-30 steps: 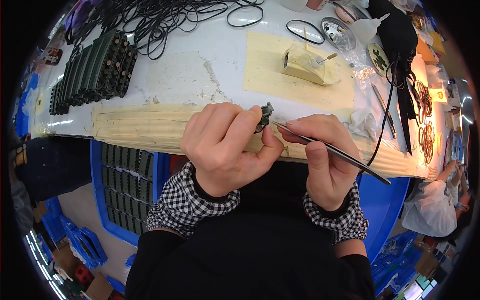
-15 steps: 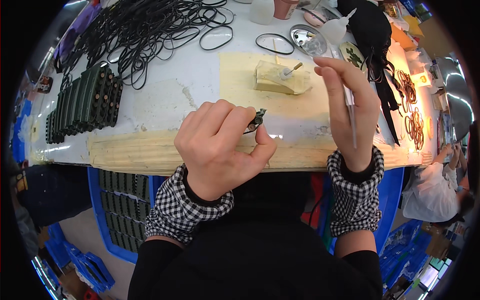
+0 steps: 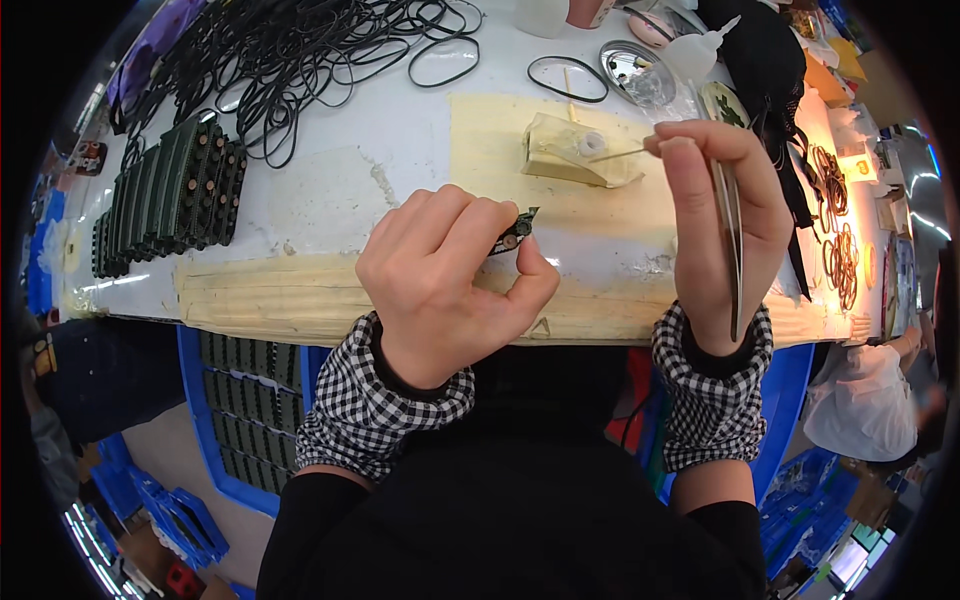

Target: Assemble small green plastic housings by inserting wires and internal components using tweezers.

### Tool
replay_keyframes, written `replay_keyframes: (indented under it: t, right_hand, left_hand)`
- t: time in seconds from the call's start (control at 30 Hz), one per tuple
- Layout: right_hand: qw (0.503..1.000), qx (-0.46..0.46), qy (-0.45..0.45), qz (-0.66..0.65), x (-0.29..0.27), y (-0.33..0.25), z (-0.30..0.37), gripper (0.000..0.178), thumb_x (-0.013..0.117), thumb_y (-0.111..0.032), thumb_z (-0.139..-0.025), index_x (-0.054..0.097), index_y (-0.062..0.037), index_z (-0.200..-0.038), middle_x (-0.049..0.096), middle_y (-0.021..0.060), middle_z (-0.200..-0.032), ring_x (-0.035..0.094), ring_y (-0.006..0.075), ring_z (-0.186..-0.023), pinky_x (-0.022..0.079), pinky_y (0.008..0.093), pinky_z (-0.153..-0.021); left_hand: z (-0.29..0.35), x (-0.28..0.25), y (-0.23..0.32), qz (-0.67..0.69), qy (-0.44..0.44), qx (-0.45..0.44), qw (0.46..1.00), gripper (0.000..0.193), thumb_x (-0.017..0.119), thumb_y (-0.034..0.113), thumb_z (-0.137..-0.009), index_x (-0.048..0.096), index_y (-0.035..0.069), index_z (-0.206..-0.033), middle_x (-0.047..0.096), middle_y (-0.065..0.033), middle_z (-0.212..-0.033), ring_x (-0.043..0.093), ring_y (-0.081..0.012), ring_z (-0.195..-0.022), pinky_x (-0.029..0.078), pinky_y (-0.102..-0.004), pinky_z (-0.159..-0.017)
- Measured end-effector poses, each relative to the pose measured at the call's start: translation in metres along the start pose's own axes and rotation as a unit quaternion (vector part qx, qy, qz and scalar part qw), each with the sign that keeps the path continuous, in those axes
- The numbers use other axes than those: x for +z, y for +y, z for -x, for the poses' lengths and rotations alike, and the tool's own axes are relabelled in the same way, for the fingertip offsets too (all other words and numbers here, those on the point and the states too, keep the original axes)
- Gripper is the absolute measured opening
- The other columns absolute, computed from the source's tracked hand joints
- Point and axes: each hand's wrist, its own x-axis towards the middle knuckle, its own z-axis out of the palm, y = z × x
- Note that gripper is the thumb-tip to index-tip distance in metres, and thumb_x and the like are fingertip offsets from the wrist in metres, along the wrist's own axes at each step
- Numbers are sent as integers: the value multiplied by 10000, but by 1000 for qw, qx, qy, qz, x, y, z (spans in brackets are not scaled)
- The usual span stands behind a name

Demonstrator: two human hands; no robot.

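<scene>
My left hand [image 3: 440,280] is closed, pinching a small dark green part [image 3: 515,232] with a copper-coloured round spot between thumb and fingers. Most of that part is hidden by the fingers. My right hand [image 3: 722,215] grips the end of a thin needle-like stick [image 3: 622,154] between thumb and forefinger. Metal tweezers [image 3: 735,250] also lie along its palm, pointing down toward the wrist. The stick's tip reaches a small white nozzle-like holder [image 3: 591,144], fixed on a yellow-taped block [image 3: 560,152]. Whether tip and holder touch, I cannot tell.
Dark green strips [image 3: 165,200] stand in a row at left. Behind them lies a heap of black loops [image 3: 300,50]. A round metal dish [image 3: 630,62] and a white squeeze bottle [image 3: 695,55] sit at back right. A blue crate [image 3: 205,420] holds more strips below the table edge.
My right hand has taken hold of the stick, which stood upright-tilted in the white holder before; it now lies nearly level. My left hand barely moved. The view has shifted slightly.
</scene>
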Motion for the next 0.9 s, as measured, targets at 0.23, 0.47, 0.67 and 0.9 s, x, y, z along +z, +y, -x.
replay_keyframes:
  t: [0.23,0.47,0.67,0.9]
  right_hand:
    - [947,208,-101,-221,21,-9,14,125,523,-109,-976,547,13,-968,618,60,-866,643,114,-825,523,237,-757]
    - [953,209,-114,-187,22,-10,15,142,523,-123,-978,547,15,-955,621,56,-828,659,122,-790,536,243,-736]
    - [974,157,-28,-162,18,-5,8,143,529,-127,-975,554,14,-968,624,45,-791,641,106,-787,521,231,-736]
    - [978,-87,27,186,16,17,-7,79,655,-36,-854,594,9,-875,610,88,-767,593,201,-662,459,287,-603]
  left_hand:
    - [0,1,0,15,10,8,1000,205,665,38,-577,640,-9,-774,552,-92,-640,529,-244,-558,427,-321,-511]
    - [1,-1,-1,15,15,13,1000,216,668,43,-567,642,-9,-774,540,-89,-634,528,-243,-552,427,-323,-510]
    - [1,-4,3,11,11,2,1000,217,667,42,-570,640,-8,-779,538,-94,-642,528,-251,-556,428,-329,-514]
    - [8,-7,3,10,16,-30,999,218,721,81,-657,653,34,-859,554,-61,-716,544,-230,-616,425,-324,-534]
